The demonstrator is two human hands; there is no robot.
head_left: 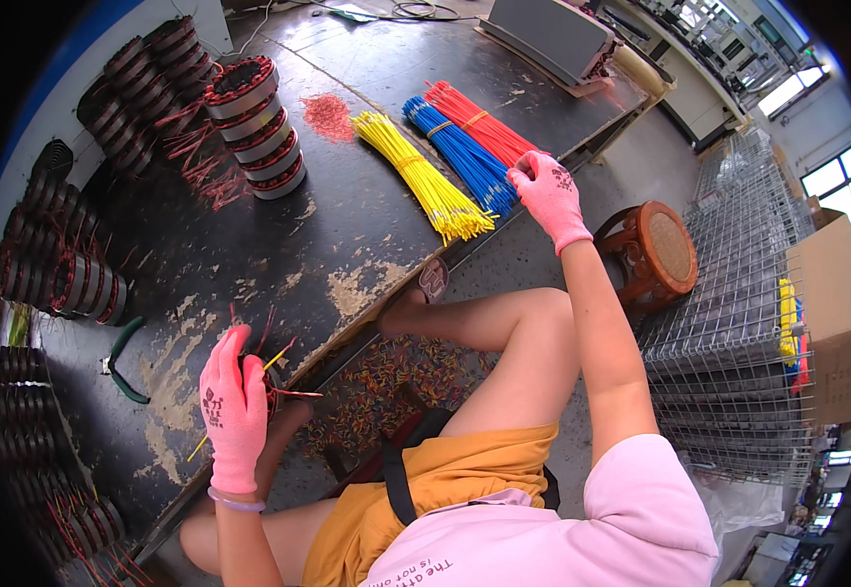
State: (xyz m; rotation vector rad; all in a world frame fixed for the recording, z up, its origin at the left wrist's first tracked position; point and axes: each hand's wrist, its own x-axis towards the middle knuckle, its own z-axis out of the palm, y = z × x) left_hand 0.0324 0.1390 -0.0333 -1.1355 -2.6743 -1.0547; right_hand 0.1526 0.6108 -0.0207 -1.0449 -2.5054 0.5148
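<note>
My left hand [235, 403], in a pink glove, is closed round a small stator [272, 393] at the table's near edge. The hand and wires hide most of the stator. A yellow wire [276, 358] and several reddish wire ends stick out there. My right hand [553, 196], also gloved in pink, reaches to the near end of the red wire bundle [479, 122]. Its fingers are pinched together there; what is between them is hidden. Beside the red bundle lie a blue wire bundle [460, 154] and a yellow wire bundle [421, 176], each with a band round it.
Stacked stators [256, 127] stand at the back left, and more line the left side. Green-handled pliers [124, 362] lie on the worn black table [201, 264]. Wire scraps [377, 391] litter the floor. A wooden stool [660, 252] and wire cage [729, 323] stand at right.
</note>
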